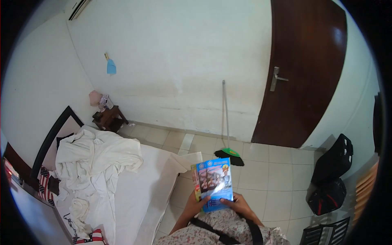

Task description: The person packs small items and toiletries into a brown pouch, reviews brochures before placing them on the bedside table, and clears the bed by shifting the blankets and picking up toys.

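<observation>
In front of my body I hold a blue glossy book (214, 179) with a picture on its cover, tilted up toward me. A second book (195, 179) with a yellow and green edge shows behind it on the left. My left hand (197, 205) is closed on the lower left of the books, its thumb lying on the blue cover. On the lower right, my right hand (240, 205) grips them too, with its thumb pressed on the cover. The fingers behind the books are hidden.
To the left is a bed (141, 196) with a crumpled white sheet (98, 151). A broom (229, 155) leans against the wall. Beyond the bed stands a bedside table (109, 118). A brown door (306, 73) is shut; black bags (326, 196) stand at the right.
</observation>
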The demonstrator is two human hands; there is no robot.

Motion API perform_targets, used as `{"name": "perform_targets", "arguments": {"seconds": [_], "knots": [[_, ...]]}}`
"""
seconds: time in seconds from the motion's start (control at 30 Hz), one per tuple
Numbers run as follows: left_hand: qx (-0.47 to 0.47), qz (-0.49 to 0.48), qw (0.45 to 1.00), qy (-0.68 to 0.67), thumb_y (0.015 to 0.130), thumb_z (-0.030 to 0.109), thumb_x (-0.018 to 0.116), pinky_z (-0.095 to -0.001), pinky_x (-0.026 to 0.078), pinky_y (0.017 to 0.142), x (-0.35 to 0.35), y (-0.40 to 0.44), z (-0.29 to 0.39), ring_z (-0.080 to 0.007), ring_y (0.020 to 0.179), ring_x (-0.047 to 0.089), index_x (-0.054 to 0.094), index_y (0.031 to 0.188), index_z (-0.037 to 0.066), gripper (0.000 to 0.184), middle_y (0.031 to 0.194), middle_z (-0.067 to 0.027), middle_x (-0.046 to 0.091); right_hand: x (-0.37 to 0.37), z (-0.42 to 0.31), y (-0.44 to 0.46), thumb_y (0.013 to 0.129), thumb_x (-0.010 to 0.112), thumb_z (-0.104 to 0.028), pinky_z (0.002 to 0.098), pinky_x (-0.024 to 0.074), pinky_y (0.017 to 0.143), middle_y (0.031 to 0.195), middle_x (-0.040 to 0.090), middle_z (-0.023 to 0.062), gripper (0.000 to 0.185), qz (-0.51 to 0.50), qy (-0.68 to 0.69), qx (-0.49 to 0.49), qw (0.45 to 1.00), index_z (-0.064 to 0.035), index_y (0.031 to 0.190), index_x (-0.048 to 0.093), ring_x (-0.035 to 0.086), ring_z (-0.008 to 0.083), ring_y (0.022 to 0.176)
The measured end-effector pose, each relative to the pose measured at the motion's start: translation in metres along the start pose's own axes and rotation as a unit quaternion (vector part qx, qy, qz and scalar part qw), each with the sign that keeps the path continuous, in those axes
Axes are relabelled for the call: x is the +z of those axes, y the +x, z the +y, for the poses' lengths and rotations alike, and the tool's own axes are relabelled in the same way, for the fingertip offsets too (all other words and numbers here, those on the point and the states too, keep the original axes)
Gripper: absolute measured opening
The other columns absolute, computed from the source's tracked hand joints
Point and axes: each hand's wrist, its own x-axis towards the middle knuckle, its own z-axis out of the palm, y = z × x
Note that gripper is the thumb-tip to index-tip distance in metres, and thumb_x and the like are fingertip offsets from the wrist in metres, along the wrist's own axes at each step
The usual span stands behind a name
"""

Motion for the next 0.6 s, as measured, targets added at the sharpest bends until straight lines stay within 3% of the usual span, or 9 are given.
{"name": "perform_targets", "arguments": {"seconds": [0.03, 0.13, 0.4, 0.53, 0.6], "knots": [[-0.024, 0.0, 1.0, -0.002, 0.09, 0.009, 0.065, -0.0324, 0.043, 0.096, -0.007, 0.018, -0.001, -0.0165, 0.114, 0.053, 0.041, 0.135, 0.001, 0.052, 0.125, -0.0083, 0.056, -0.006, -0.008, 0.017, 0.09, 0.068, -0.016, 0.0276, 0.0494, 0.082, 0.098, 0.069, 0.006, 0.025, -0.014, 0.016, -0.005, 1.0, 0.0017, 0.107, 0.066, 0.062, 0.0103, 0.089], [0.042, 0.02, 0.999, -0.02, 0.09, 0.009, 0.065, -0.0321, 0.043, 0.096, -0.017, 0.086, 0.011, -0.0157, 0.114, 0.052, 0.04, 0.136, 0.001, 0.053, 0.125, -0.0086, 0.055, -0.029, -0.05, 0.074, 0.091, 0.067, -0.015, 0.0268, 0.0491, 0.081, 0.098, 0.069, 0.0051, 0.024, -0.004, 0.033, -0.01, 0.999, 0.002, 0.108, 0.066, 0.061, 0.0101, 0.089], [0.058, 0.025, 0.998, -0.018, 0.089, 0.017, 0.068, -0.0325, 0.045, 0.094, -0.058, 0.231, 0.037, -0.015, 0.11, 0.054, 0.04, 0.136, 0.002, 0.056, 0.122, -0.0084, 0.057, -0.047, -0.12, 0.214, 0.091, 0.066, -0.015, 0.0275, 0.0483, 0.084, 0.104, 0.067, 0.0048, 0.032, -0.016, 0.026, -0.053, 0.998, 0.0011, 0.118, 0.06, 0.06, 0.0107, 0.094], [0.049, 0.045, 0.997, 0.032, 0.09, 0.017, 0.068, -0.0328, 0.044, 0.096, -0.077, 0.283, 0.022, -0.0157, 0.113, 0.053, 0.038, 0.139, 0.002, 0.06, 0.125, -0.0091, 0.056, -0.062, -0.108, 0.286, 0.089, 0.069, -0.02, 0.0291, 0.0482, 0.086, 0.106, 0.067, 0.0077, 0.037, -0.026, -0.037, 0.054, 0.997, 0.0014, 0.118, 0.06, 0.06, 0.0121, 0.096], [0.034, 0.071, 0.997, 0.027, 0.09, 0.017, 0.068, -0.0331, 0.043, 0.097, -0.088, 0.316, 0.013, -0.0159, 0.114, 0.053, 0.037, 0.14, 0.002, 0.061, 0.127, -0.0094, 0.056, -0.067, -0.116, 0.332, 0.089, 0.068, -0.017, 0.0323, 0.0485, 0.09, 0.108, 0.066, 0.0105, 0.036, -0.044, -0.01, 0.041, 0.998, 0.0031, 0.118, 0.058, 0.061, 0.0169, 0.099]]}}
